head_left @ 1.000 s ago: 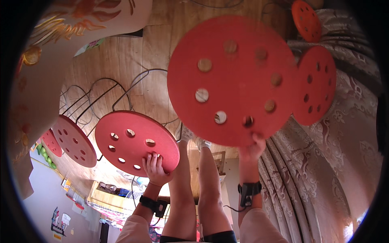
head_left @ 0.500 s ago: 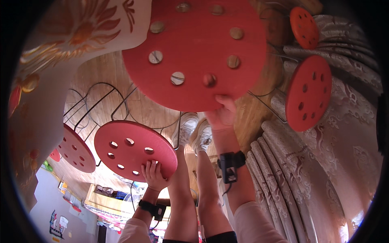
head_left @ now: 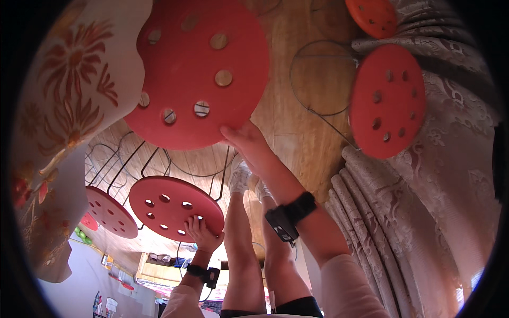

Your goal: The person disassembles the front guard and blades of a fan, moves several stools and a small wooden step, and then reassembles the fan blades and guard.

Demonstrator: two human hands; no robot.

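My right hand (head_left: 245,142) grips the edge of a large round red stool seat (head_left: 201,53), its thumb lying on the top face. The seat has a ring of holes and reaches under the tablecloth's edge at the left. Lower down, my left hand (head_left: 203,232) holds the near rim of another round red stool (head_left: 177,204), its fingers over the seat beside the holes. Thin dark wire legs show behind that seat. The thumb of my left hand is hidden.
A patterned tablecloth (head_left: 79,90) hangs at the left. Another red stool (head_left: 111,212) stands past my left hand. On the right are a red stool (head_left: 389,100), an orange stool (head_left: 374,16) and draped curtains (head_left: 371,212). My shoes (head_left: 240,177) rest on the wooden floor (head_left: 289,159).
My right hand and the large stool have shifted left, the seat now closer to the tablecloth. My left hand keeps its hold on the other stool, which sits slightly lower in view.
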